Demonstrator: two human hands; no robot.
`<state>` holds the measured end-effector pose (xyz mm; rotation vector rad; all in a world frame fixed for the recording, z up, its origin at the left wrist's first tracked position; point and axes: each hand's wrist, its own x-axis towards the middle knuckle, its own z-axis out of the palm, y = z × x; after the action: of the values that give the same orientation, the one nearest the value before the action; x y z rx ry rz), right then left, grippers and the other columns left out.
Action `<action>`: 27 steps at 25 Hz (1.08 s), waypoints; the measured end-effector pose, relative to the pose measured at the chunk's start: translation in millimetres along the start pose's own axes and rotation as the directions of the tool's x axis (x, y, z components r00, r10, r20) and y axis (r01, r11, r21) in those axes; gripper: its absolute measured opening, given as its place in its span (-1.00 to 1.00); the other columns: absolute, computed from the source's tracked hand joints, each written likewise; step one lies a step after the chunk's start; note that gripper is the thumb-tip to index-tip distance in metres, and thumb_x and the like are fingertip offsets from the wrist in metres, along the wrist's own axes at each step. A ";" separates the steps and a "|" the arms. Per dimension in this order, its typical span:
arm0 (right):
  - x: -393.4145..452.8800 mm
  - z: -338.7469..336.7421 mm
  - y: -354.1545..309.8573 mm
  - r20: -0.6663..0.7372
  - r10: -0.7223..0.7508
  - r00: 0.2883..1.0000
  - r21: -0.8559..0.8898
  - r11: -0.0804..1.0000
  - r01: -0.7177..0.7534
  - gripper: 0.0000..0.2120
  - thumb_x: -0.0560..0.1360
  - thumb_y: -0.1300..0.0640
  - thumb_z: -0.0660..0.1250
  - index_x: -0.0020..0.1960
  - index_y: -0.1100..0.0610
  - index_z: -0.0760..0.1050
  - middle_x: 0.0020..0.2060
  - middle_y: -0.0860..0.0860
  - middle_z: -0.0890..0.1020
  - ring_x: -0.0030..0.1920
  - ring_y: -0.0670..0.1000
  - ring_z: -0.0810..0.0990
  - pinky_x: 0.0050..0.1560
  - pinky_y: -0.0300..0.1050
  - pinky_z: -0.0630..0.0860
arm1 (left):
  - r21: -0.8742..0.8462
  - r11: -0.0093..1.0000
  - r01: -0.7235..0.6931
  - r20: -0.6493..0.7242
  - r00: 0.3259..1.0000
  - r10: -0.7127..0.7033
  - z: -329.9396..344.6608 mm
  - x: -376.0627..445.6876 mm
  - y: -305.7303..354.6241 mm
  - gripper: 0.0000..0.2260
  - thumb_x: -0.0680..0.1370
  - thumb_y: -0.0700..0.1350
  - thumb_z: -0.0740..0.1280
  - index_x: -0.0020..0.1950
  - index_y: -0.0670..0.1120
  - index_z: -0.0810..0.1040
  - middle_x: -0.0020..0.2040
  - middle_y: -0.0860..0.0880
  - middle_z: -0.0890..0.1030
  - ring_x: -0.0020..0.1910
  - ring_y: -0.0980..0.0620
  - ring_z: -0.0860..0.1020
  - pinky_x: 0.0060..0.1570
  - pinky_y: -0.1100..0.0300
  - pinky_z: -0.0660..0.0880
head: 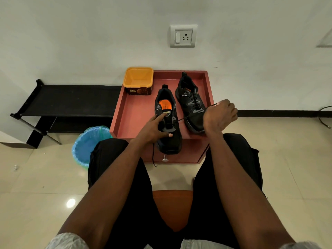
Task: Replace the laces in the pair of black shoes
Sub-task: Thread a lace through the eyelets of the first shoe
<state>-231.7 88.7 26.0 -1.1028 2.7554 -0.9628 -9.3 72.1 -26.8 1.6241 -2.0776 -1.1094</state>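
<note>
From the head view, two black shoes sit on a red surface (133, 112) with raised edges, toes toward the person. The near shoe (168, 123) lies between the hands, its toe hanging over the front edge, its orange insole showing and its upper eyelets bare. The left hand (154, 129) rests on this shoe's left side, forefinger stretched up along the tongue and thumb pressed against the vamp, fingers mostly straight. A black lace (190, 116) runs taut from the shoe's lower eyelets up and to the right into the right hand (220, 115), which is raised above the surface's right edge with fingers curled round the lace; the tip pokes out past the knuckles. Another end of lace dangles below the left wrist, down the front of the surface. The far shoe (191, 103), fully laced, lies just beyond and left of the right hand. The hands are well apart. An orange tub (138, 80) stands at the back left corner.
</note>
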 end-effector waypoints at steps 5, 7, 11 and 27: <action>-36.2 29.6 -10.5 0.399 -0.562 0.725 0.119 0.816 0.566 -0.68 0.49 0.25 0.30 0.24 0.15 0.51 0.11 0.08 0.62 0.24 0.12 0.50 0.40 0.06 0.24 | 0.008 1.000 -0.010 0.030 1.000 0.010 -2.3 -3.7 0.7 -0.05 0.35 -0.02 0.60 0.60 0.11 0.12 0.52 -0.08 0.24 0.45 -0.11 0.32 0.41 0.04 0.35; -45.4 38.4 -10.0 0.522 -0.592 0.614 0.077 0.749 0.658 -0.80 0.51 0.21 0.29 0.12 0.14 0.55 -0.01 0.09 0.64 0.16 0.14 0.54 0.38 0.07 0.21 | 0.010 1.000 -0.006 0.035 0.999 0.006 -2.3 -4.7 1.8 -0.03 0.34 -0.02 0.61 0.61 0.09 0.10 0.52 -0.10 0.22 0.46 -0.12 0.31 0.42 0.03 0.34; -36.9 32.7 -7.5 0.396 -0.441 0.805 -0.094 0.853 0.513 -0.84 0.52 0.14 0.27 0.02 0.17 0.58 -0.04 0.12 0.64 0.14 0.17 0.55 0.30 0.12 0.29 | 0.009 1.000 0.007 0.048 0.999 -0.008 -2.7 -6.1 2.1 -0.02 0.35 -0.01 0.60 0.61 0.09 0.06 0.56 -0.08 0.17 0.49 -0.12 0.26 0.46 -0.01 0.30; -43.3 40.5 -11.8 0.406 -0.460 0.789 0.004 0.865 0.502 -0.84 0.51 0.19 0.26 0.01 0.21 0.57 -0.03 0.14 0.64 0.10 0.18 0.57 0.23 0.08 0.36 | -0.083 0.992 0.090 0.050 0.995 -0.086 -4.2 -13.9 -8.1 0.04 0.23 0.03 0.64 0.55 0.04 0.10 0.38 -0.07 0.46 0.35 -0.02 0.43 0.34 0.05 0.42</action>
<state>-182.4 87.6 -8.9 -1.8466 2.2525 -0.5265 3.6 82.6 -26.6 1.6787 -1.9743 -1.2586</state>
